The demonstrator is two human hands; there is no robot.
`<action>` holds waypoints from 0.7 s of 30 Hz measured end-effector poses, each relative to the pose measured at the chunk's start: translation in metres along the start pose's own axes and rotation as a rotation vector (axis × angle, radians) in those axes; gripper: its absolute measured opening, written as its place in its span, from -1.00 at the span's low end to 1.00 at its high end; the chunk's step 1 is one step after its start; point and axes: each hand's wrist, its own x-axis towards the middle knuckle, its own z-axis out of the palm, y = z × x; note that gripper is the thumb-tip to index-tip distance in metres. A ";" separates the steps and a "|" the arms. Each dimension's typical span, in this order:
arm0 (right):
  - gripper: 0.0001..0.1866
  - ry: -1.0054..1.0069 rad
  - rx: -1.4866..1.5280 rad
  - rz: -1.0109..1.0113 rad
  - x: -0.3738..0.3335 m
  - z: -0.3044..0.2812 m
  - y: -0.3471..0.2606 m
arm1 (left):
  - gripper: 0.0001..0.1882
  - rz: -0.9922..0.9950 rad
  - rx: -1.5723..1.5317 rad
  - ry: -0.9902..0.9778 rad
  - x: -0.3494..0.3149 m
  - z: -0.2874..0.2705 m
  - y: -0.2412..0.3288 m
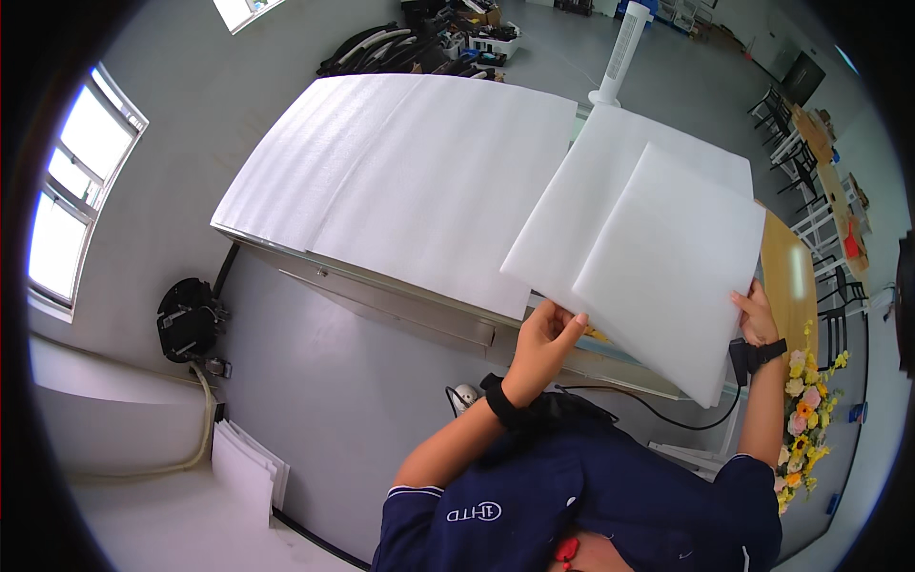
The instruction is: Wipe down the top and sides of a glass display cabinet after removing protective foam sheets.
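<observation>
I hold a white foam sheet [681, 257] tilted over the right end of a long table. My left hand [548, 345] pinches its near left edge, thumb and fingers closed together. At the sheet's right edge, my right hand [756, 315] grips with the thumb on top; its other fingers are partly hidden. Beneath lies another white foam sheet [624, 176], partly covered by the held one. More white foam [419, 181] covers the table to the left, with a seam or overlap running across it.
The table's metal front edge [381, 276] runs below the foam. A black cable [667, 417] loops near my right wrist. Artificial flowers [808, 419] and a wooden tabletop [789, 267] are at the right. A white tower fan [621, 52] stands behind; white panels [246, 467] lean lower left.
</observation>
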 end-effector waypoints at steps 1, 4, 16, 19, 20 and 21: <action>-0.38 0.001 0.012 -0.042 -0.003 0.005 -0.005 | -0.84 0.009 -0.006 0.003 0.000 -0.006 0.002; -0.40 -0.021 0.065 -0.168 -0.002 0.037 -0.028 | -0.84 0.057 0.044 0.042 -0.003 -0.030 0.010; -0.44 -0.284 0.108 -0.092 0.093 0.246 -0.048 | -0.80 0.203 -0.202 0.520 0.004 -0.174 0.061; -0.44 -0.346 0.140 -0.069 0.118 0.270 -0.029 | -0.76 0.196 -0.186 0.551 0.014 -0.203 0.062; -0.46 -0.338 0.145 -0.031 0.122 0.277 -0.025 | -0.76 0.206 -0.193 0.562 0.017 -0.211 0.062; -0.48 -0.327 0.149 0.007 0.124 0.283 -0.020 | -0.75 0.177 -0.188 0.568 0.019 -0.217 0.063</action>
